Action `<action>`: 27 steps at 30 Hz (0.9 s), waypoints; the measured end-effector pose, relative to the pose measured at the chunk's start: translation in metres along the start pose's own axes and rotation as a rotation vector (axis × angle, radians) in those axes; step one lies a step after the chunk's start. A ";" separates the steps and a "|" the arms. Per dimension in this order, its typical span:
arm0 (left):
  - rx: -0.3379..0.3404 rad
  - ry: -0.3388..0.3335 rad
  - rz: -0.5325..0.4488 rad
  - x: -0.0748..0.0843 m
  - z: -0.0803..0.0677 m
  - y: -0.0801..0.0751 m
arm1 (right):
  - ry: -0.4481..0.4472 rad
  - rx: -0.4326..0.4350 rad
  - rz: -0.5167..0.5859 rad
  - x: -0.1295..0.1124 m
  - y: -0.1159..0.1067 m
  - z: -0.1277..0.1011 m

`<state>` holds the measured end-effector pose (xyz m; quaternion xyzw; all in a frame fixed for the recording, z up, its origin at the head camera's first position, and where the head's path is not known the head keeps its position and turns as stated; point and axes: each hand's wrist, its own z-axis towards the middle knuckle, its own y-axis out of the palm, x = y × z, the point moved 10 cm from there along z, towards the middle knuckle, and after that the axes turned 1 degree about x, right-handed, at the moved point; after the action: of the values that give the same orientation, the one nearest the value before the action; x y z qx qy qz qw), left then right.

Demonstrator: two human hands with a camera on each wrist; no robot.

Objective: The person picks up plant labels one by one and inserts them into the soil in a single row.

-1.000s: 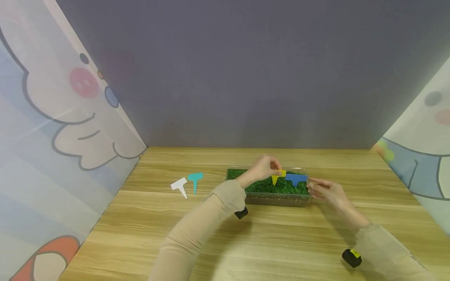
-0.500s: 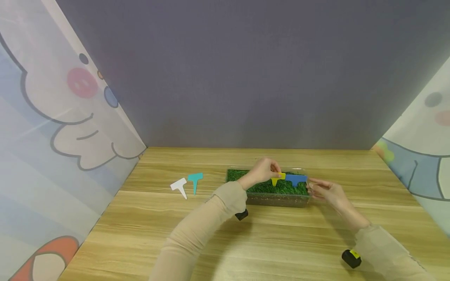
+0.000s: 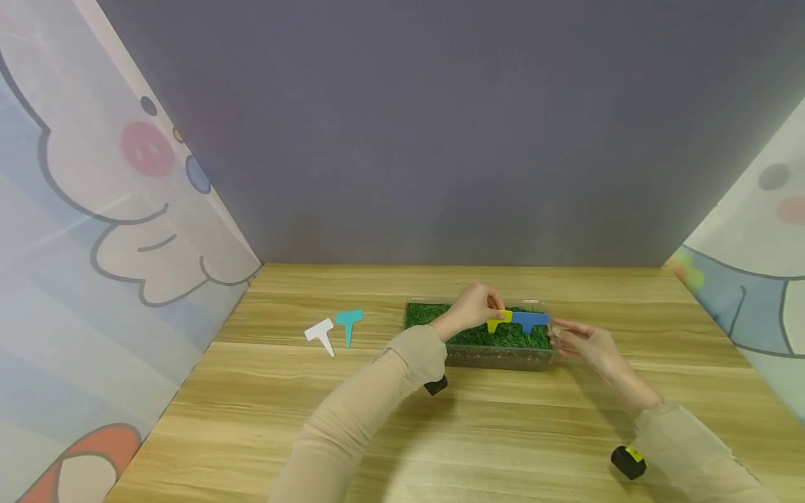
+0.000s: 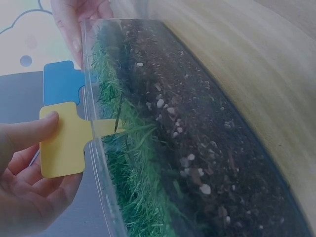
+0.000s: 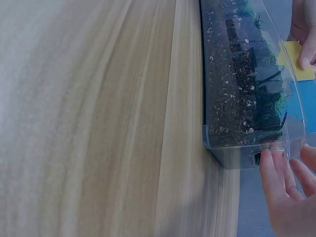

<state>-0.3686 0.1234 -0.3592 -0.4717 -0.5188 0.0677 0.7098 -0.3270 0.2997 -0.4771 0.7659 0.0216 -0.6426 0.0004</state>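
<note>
Wooden planks make up the desk, walled in by a grey backdrop and cartoon-printed curtains. At its middle the left hand pinches the head of a yellow plant label between thumb and fingers, its stem already sunk among the grass of a clear tray filled with soil. A blue plant label stands planted just beside it, toward the right end. The right hand rests relaxed fingers against that end wall of the tray, steadying it without gripping. Two labels look placed, then; a white label and a teal label lie flat on the desk well to the left, untouched. Nothing stands between them and the tray.
</note>
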 end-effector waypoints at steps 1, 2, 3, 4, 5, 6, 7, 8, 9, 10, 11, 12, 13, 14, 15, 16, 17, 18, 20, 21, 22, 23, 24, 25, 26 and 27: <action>-0.001 -0.001 0.006 0.000 0.000 0.000 | -0.001 -0.001 -0.001 0.000 0.000 0.000; -0.003 -0.004 0.008 0.000 0.001 0.000 | -0.001 0.001 0.000 0.000 0.000 0.000; -0.005 -0.009 0.009 -0.001 0.001 0.001 | -0.002 0.000 -0.001 0.000 0.000 0.000; -0.006 -0.014 0.012 -0.001 0.001 0.001 | -0.002 0.000 -0.001 0.000 0.000 0.000; -0.008 -0.018 0.017 -0.002 0.001 0.001 | -0.003 -0.002 -0.002 0.000 0.000 0.000; -0.011 -0.023 0.020 -0.002 0.002 0.001 | -0.004 -0.002 -0.005 0.000 0.000 0.000; -0.012 -0.028 0.023 -0.002 0.002 0.001 | -0.005 -0.002 -0.007 0.000 0.000 0.000; -0.010 -0.030 0.024 -0.003 0.002 0.001 | -0.004 -0.002 -0.005 0.000 0.000 0.000; -0.010 -0.033 0.031 -0.003 0.002 0.001 | -0.005 -0.003 -0.004 0.000 0.000 0.000; -0.007 -0.034 0.038 -0.003 0.002 0.001 | -0.006 -0.005 -0.003 0.000 0.000 0.000; -0.006 -0.033 0.042 -0.002 0.002 0.001 | -0.008 -0.006 -0.001 0.000 0.000 0.000; -0.002 -0.033 0.047 -0.002 0.002 0.000 | -0.009 -0.006 0.000 0.000 0.000 0.000; 0.002 -0.033 0.053 -0.002 0.002 0.000 | -0.011 -0.007 0.002 0.000 0.000 0.000; 0.006 -0.033 0.057 -0.002 0.002 0.000 | -0.012 -0.007 0.005 0.000 0.000 0.000; 0.007 -0.035 0.061 -0.001 0.002 0.000 | -0.014 -0.008 0.004 -0.001 0.000 0.000; 0.008 -0.036 0.060 -0.001 0.002 0.000 | -0.015 -0.009 0.003 -0.001 0.000 -0.001; 0.008 -0.035 0.059 0.000 0.002 0.000 | -0.015 -0.009 0.000 -0.001 0.000 -0.001; 0.008 -0.035 0.059 0.000 0.002 0.000 | -0.015 -0.008 -0.002 -0.002 0.000 -0.001; 0.008 -0.034 0.053 0.000 0.003 0.000 | -0.016 -0.008 -0.007 -0.003 0.000 -0.002; 0.010 -0.036 0.050 -0.001 0.003 0.001 | -0.016 -0.008 -0.011 -0.003 0.001 -0.002; 0.011 -0.038 0.047 -0.002 0.003 0.001 | -0.017 -0.009 -0.016 -0.004 0.001 -0.002; 0.014 -0.039 0.043 -0.003 0.003 0.000 | -0.016 -0.009 -0.022 -0.004 0.001 -0.002; 0.017 -0.044 0.038 -0.004 0.004 0.000 | -0.016 -0.010 -0.023 -0.004 0.001 -0.002; 0.020 -0.047 0.034 -0.005 0.004 0.000 | -0.016 -0.009 -0.027 -0.005 0.001 -0.002; 0.023 -0.051 0.029 -0.006 0.004 0.000 | -0.016 -0.010 -0.030 -0.005 0.002 -0.002; 0.024 -0.054 0.029 -0.007 0.004 0.000 | -0.014 -0.009 -0.029 -0.005 0.002 -0.002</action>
<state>-0.3749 0.1216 -0.3636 -0.4687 -0.5300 0.0966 0.7001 -0.3254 0.2980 -0.4715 0.7610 0.0358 -0.6478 -0.0054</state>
